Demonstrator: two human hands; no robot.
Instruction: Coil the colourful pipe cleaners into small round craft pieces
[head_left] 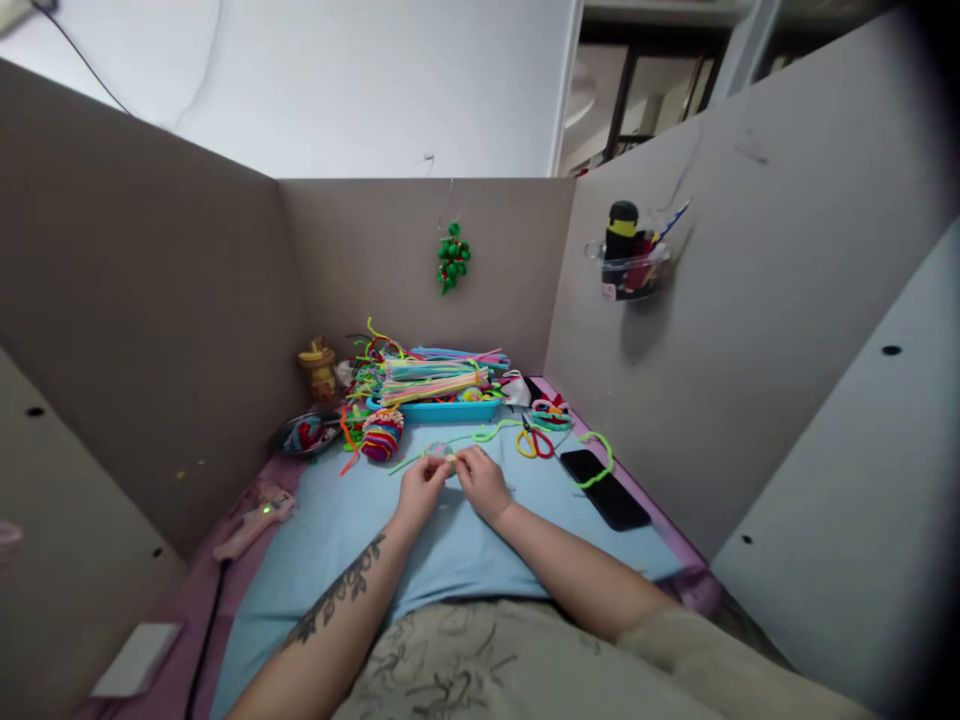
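My left hand [422, 484] and my right hand [484, 484] meet over the blue cloth, thumbs and fingertips pinched together. Between them is a light green pipe cleaner [405, 465], whose free end sticks out to the left. Just beyond the fingertips sits a small round pink and bluish piece [439, 450], partly hidden by my fingers; whether it is joined to the pipe cleaner I cannot tell. Another light green strand [495, 430] curves away behind my right hand, toward scissors [535, 441] with red and yellow handles.
A blue tray [450, 411] at the back bears bundles of colourful pipe cleaners [435, 380]. A striped ball-like piece [382, 436] and a dark bowl [281, 438] stand left. Right lies a phone [619, 500] under a green strand. A pink glue gun [255, 520] rests left. Panels enclose the table.
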